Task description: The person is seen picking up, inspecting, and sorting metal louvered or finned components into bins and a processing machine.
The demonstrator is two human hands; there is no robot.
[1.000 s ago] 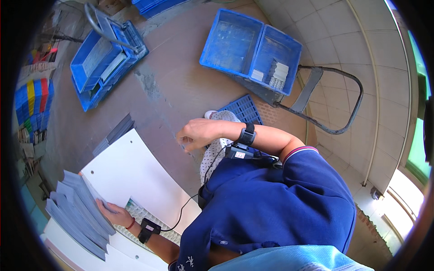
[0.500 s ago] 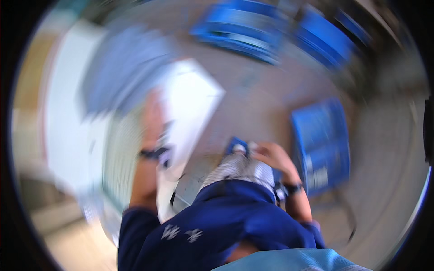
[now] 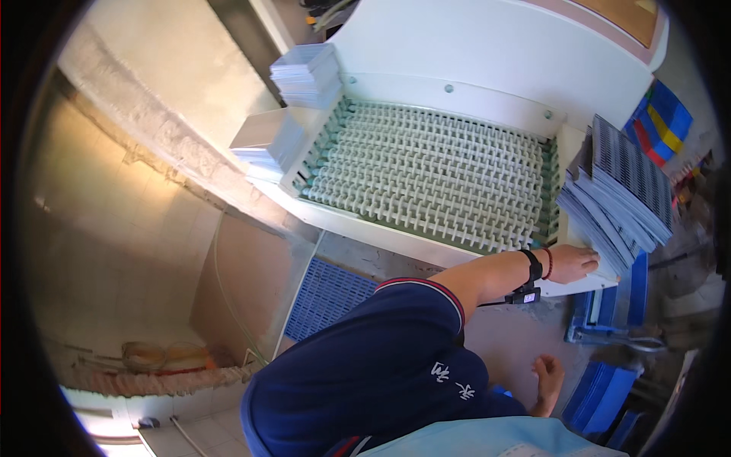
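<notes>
My left hand reaches across to the right end of a white roller conveyor machine. Its fingers are curled together at the ledge, close below a leaning stack of thin grey patterned panels. Whatever lies inside those fingers, if anything, is hidden. A black strap with a small device is on the left wrist, beside a red bracelet. Lower down, close to my body, my right hand hangs with fingers loosely bent and apart, and nothing shows in it.
Two stacks of pale panels, one farther and one nearer, stand at the machine's left end. A blue slatted mat lies on the floor before it. Blue crates stand at the lower right. A wall edge runs along the left.
The view has swung left, bringing the conveyor from the left side to the centre. My left hand is now at the ledge by the grey panels; the blue crates have shifted right in view.
</notes>
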